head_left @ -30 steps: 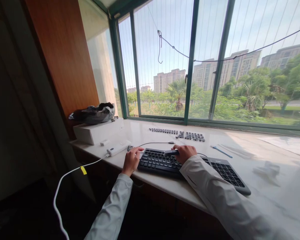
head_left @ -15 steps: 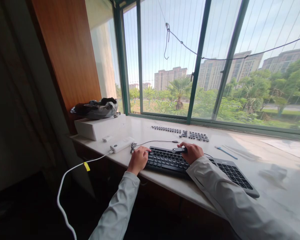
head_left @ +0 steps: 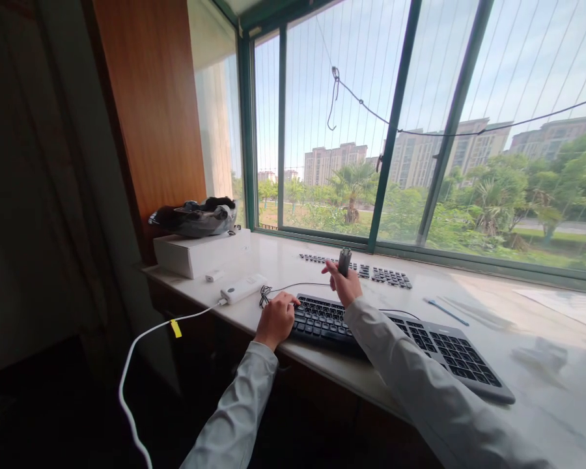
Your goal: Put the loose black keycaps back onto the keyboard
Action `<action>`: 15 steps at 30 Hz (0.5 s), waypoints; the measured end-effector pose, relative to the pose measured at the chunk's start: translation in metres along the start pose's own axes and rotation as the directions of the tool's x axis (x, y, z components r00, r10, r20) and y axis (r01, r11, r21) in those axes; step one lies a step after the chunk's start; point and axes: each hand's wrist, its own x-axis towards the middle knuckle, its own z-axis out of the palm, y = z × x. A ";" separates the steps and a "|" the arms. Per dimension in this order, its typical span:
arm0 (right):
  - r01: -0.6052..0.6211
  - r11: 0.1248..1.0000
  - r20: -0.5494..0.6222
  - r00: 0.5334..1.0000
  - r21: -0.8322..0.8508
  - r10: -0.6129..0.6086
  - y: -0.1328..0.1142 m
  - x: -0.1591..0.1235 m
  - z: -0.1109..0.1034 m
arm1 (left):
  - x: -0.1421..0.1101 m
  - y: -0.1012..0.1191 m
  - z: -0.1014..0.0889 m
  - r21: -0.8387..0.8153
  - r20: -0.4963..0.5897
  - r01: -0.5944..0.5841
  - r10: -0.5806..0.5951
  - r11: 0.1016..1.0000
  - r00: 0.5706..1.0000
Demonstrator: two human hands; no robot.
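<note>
A black keyboard [head_left: 322,319] lies along the front of the white sill, many of its right-hand key positions without caps. My left hand [head_left: 276,319] is closed at its left end, fingertips on the upper left corner. Above the keyboard, my right hand [head_left: 346,284] holds a short dark grey tool [head_left: 344,262] upright, its notched tip pointing up; its exact kind is unclear. Behind the hand, removed keycaps [head_left: 392,277] stand in rows near the window, partly hidden by the hand and tool.
Left of the keyboard are a white power strip [head_left: 244,289], a small white block [head_left: 213,276] and a white box [head_left: 195,254] with a dark bag [head_left: 195,217] on top. On the right lie a blue stick [head_left: 449,312] and crumpled clear plastic [head_left: 540,355].
My right hand has lifted off the keyboard and moved left and away, turning the tool from lying sideways to tip up. My left hand stays at the keyboard's left end.
</note>
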 end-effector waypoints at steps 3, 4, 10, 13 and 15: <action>-0.158 0.892 0.027 0.986 0.424 0.162 0.003 0.009 0.030 | 0.000 0.001 -0.001 0.009 0.006 0.011 -0.011 1.000 1.000; -0.195 0.831 0.029 0.977 0.521 0.212 0.006 0.010 0.039 | 0.000 0.001 -0.001 0.011 0.007 0.013 -0.013 1.000 1.000; -0.378 0.614 0.153 0.909 0.693 0.387 0.031 0.004 0.065 | 0.000 0.001 -0.001 0.039 0.019 0.024 -0.025 0.999 1.000; -0.445 0.596 0.229 0.886 0.669 0.404 0.038 0.002 0.067 | 0.000 0.002 -0.002 0.057 0.031 0.038 -0.040 0.998 0.999; -0.472 0.582 0.260 0.873 0.662 0.412 0.040 0.001 0.069 | 0.000 0.002 -0.003 0.065 0.040 0.043 -0.045 0.997 0.998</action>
